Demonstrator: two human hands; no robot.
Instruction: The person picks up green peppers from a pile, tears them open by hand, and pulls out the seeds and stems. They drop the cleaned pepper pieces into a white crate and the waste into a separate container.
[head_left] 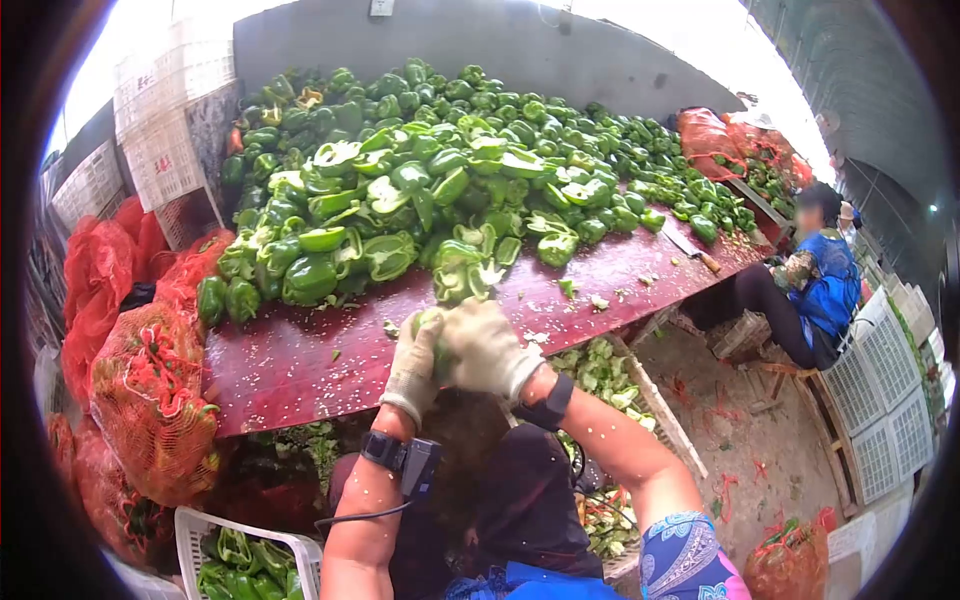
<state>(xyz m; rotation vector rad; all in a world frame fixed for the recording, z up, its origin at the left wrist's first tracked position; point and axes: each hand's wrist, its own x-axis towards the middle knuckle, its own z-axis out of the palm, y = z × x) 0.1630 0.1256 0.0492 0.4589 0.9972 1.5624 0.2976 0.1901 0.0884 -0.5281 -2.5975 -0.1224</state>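
Both hands wear pale work gloves and meet over the near edge of the red table (300, 375). My left hand (411, 372) is closed around a green bell pepper (441, 352), of which only a strip shows between the gloves. Pressed against the same pepper from the right is my right hand (488, 350), closed and slightly blurred; its fingertips are hidden. Just beyond the gloves lie cut pepper halves (458, 270), their pale insides partly showing. Behind them rises a large heap of whole and halved green peppers (430, 170).
A knife (692, 248) lies on the table at right. Below the table are a white crate of peppers (190, 545) and a bin of pepper scraps (655, 400). Red mesh sacks (155, 400) crowd the left. A co-worker (825, 285) sits at right near stacked crates (880, 390).
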